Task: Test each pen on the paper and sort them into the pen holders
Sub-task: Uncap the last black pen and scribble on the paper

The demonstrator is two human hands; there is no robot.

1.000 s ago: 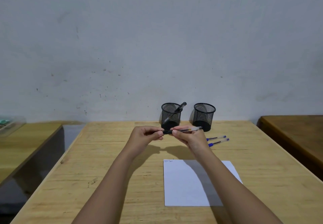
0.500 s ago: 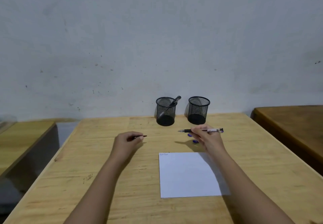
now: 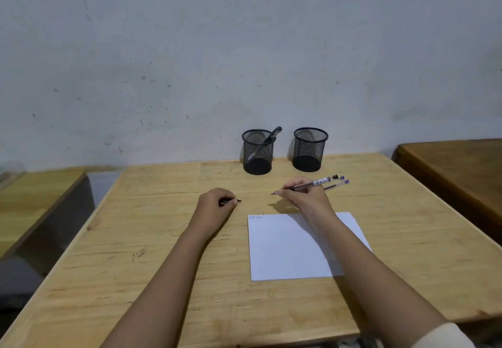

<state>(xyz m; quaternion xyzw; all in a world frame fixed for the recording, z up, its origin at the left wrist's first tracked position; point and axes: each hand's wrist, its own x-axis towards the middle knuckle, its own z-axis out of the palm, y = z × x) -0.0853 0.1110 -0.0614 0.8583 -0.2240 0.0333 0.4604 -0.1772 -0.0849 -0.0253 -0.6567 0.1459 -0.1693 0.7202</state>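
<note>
My right hand grips an uncapped clear pen, its tip pointing left just above the table beyond the paper. My left hand rests on the table, closed on the pen's black cap. A white sheet of paper lies in front of me with small writing at its top left corner. Two black mesh pen holders stand by the wall: the left holder has one black pen leaning in it, the right holder looks empty. Blue-ended pens lie behind my right hand, mostly hidden.
The wooden table runs to the grey wall. A darker wooden table stands at the right, and a lighter one at the left across a gap.
My hands pulled apart, taking the cap off the pen. The left hand went down to the table with the cap; the right hand moved right and lowered the pen toward the paper.
</note>
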